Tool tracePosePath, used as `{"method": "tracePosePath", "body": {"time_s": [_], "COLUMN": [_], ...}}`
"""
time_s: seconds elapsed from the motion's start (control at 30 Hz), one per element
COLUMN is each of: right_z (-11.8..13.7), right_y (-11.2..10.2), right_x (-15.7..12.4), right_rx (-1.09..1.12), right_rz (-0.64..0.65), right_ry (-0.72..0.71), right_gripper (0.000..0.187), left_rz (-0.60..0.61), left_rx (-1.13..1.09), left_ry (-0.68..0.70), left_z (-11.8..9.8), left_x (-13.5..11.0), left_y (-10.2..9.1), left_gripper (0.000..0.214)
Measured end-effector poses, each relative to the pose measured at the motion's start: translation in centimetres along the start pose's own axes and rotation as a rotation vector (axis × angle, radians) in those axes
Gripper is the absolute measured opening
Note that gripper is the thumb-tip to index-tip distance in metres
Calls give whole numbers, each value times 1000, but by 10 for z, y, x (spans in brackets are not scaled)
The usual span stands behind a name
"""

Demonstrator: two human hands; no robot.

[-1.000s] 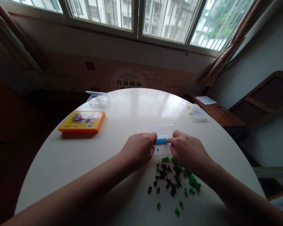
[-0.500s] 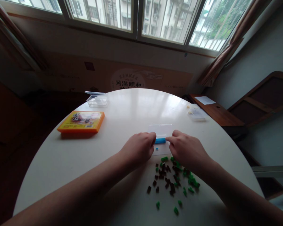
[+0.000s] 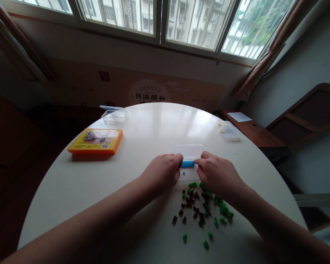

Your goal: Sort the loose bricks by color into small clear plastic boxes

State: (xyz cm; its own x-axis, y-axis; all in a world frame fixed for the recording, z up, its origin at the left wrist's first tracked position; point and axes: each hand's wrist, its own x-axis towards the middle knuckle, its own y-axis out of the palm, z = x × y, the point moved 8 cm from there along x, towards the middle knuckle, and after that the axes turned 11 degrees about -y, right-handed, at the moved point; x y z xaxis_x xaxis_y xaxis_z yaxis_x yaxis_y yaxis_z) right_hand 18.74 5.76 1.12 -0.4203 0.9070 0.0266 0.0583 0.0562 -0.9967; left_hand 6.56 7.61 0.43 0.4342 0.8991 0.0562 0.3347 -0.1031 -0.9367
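A narrow blue row of building bricks (image 3: pixel 187 164) lies across a clear plastic case (image 3: pixel 188 150) on the table. My left hand (image 3: pixel 163 170) is closed at its left end, and the curled fingers hide that end. At the right end is my right hand (image 3: pixel 218 169), closed, with the index fingertip against the bricks; its thumb is mostly hidden. A tiny blue brick (image 3: pixel 184 173) sits by itself just in front of the row. Closer to me, loose brown bricks (image 3: pixel 191 201) and green bricks (image 3: pixel 225 209) are scattered below my hands.
An orange and yellow box (image 3: pixel 96 141) lies on the left of the round white table (image 3: pixel 143 128). Behind it stands a clear open container (image 3: pixel 114 116). At the far right is another clear case (image 3: pixel 230 132) with small yellow pieces (image 3: pixel 221 131) beside it.
Both hands keep their places at the ends of the blue row. The whole view has shifted very slightly; nothing has visibly been taken up or let go.
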Motion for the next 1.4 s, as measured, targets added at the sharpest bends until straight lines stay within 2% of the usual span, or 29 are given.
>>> {"method": "tracePosePath", "body": {"time_s": [0.33, 0.6, 0.97, 1.4], "right_z": [-2, 0, -1, 0], "right_y": [-5, 0, -8, -1], "right_x": [-2, 0, -2, 1], "right_rx": [8, -20, 24, 24], "right_rz": [-22, 41, -57, -29], "right_ry": [0, 8, -21, -29], "right_gripper": [26, 24, 29, 25], "left_rz": [-12, -8, -16, -2], "left_rx": [3, 14, 25, 33], "left_ry": [15, 9, 13, 10], "left_z": [0, 1, 0, 1], "left_x": [-1, 0, -1, -1], "left_y": [1, 2, 0, 2], "left_gripper": [8, 8, 9, 8]}}
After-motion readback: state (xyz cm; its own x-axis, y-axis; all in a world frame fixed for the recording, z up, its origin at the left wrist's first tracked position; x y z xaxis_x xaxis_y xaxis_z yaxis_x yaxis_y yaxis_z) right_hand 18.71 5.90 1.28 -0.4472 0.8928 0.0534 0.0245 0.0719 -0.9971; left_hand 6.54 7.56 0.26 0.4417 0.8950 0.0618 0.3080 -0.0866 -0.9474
